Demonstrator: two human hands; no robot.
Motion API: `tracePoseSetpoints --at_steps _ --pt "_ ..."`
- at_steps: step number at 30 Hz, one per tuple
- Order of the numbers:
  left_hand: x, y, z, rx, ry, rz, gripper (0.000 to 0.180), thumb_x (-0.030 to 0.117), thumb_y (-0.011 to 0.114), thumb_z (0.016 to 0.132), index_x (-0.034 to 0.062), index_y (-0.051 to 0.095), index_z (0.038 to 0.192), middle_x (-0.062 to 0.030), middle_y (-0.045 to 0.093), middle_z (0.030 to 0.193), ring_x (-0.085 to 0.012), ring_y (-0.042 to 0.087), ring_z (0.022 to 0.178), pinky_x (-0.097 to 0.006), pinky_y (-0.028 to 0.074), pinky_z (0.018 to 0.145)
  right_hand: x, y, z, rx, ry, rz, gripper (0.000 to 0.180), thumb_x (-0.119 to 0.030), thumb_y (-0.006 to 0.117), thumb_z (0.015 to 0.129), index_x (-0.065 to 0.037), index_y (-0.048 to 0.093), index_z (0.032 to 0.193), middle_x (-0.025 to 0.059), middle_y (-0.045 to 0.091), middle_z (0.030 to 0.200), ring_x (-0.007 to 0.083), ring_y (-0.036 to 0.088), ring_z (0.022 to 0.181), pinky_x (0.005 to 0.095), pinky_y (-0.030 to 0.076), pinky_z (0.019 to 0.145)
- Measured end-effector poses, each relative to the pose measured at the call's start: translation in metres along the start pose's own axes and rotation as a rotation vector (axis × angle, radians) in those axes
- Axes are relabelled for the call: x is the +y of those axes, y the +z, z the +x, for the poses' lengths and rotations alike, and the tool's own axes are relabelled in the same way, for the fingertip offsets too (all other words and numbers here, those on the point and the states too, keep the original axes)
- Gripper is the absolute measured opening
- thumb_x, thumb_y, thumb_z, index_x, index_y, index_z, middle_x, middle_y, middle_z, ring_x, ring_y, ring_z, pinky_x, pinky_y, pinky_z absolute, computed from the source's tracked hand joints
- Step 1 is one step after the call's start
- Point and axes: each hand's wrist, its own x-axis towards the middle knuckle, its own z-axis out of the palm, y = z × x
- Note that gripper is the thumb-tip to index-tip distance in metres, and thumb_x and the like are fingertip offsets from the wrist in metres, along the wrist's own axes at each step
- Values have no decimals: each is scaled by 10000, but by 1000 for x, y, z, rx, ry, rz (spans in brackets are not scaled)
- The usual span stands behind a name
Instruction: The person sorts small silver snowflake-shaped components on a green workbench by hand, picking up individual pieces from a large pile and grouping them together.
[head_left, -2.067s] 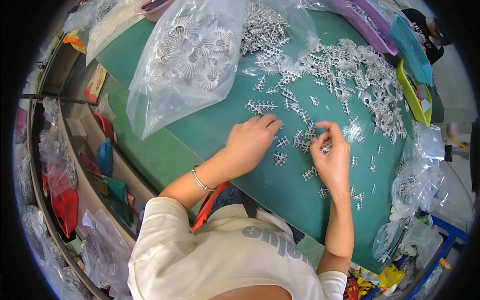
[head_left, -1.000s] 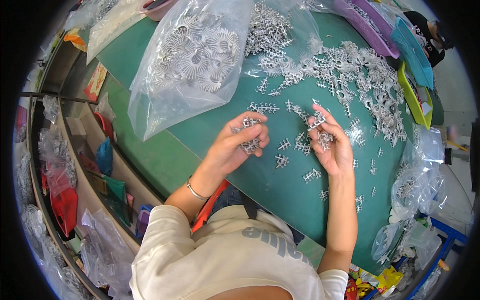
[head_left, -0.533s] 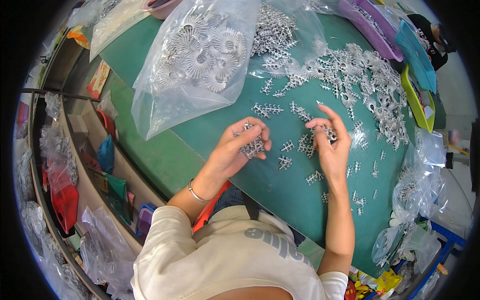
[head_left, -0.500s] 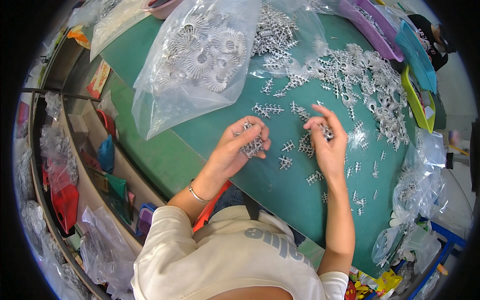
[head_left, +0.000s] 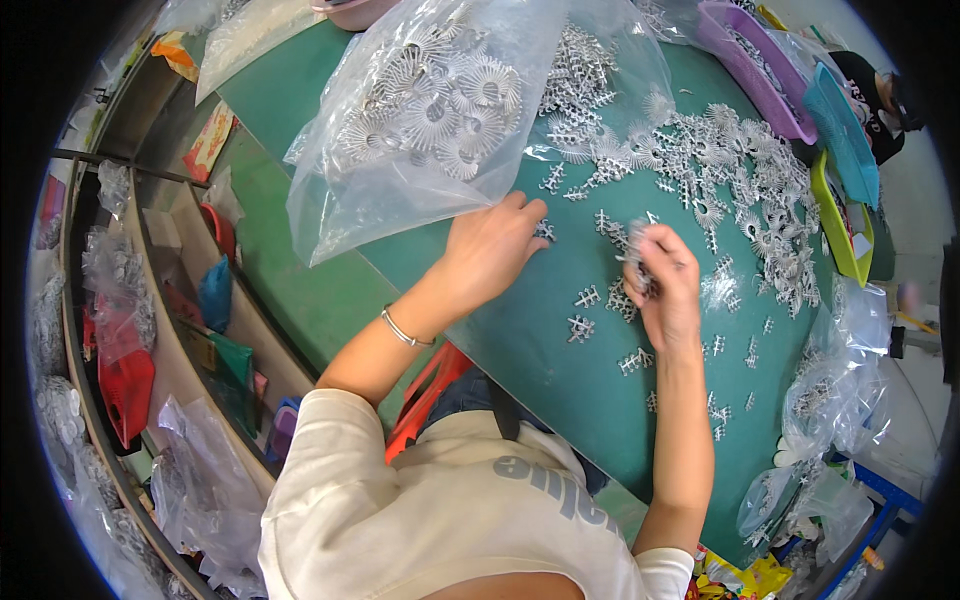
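Note:
My left hand (head_left: pixel 495 247) reaches to the table beside the clear plastic bag, palm down, fingers bent round a small silver branched piece (head_left: pixel 545 230). Part of that piece is hidden by the fingers. To its right, raised over the table, my right hand (head_left: pixel 668 285) is closed on a bunch of silver branched pieces (head_left: pixel 637 255), slightly blurred. Under and around the right hand lie more such loose pieces (head_left: pixel 581 328) on the green table (head_left: pixel 560 400). The clear bag (head_left: pixel 370 215) is filled with round silver fan-shaped pieces (head_left: pixel 430 120).
A large heap of silver pieces (head_left: pixel 730 165) spreads over the far right. Purple (head_left: pixel 765 85), blue (head_left: pixel 840 120) and lime-green (head_left: pixel 840 225) trays line that edge. Clear bags (head_left: pixel 840 350) hang at the right. A shelf (head_left: pixel 255 340) with bags stands left. Another person (head_left: pixel 870 100) is at far right.
My left hand has moved up and away to a piece near the bag; the bunch it held no longer shows there. My right hand has turned and now holds a bunch of pieces.

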Motion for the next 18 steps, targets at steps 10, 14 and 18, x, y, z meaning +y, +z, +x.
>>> tracePoseSetpoints --at_steps 10,14,18 --pt "3 3 2 -235 -311 -734 148 140 636 806 7 616 869 -57 622 700 -149 554 578 -285 465 578 2 -33 -36 4 48 622 243 -101 503 770 -40 499 1005 133 542 966 206 517 657 262 445 514" --pt "17 8 -6 -147 -383 -917 165 126 653 795 -1 615 893 -43 618 744 -121 558 666 -305 469 621 5 -29 -43 25 75 598 277 -119 514 803 -46 516 1070 113 553 955 225 539 800 266 446 526" --pt "31 12 -11 -20 25 -401 207 106 666 755 54 627 951 -86 600 799 -260 586 749 -355 467 661 3 -27 -45 75 30 110 207 -144 513 880 -21 541 1044 105 571 892 175 566 672 220 417 422"
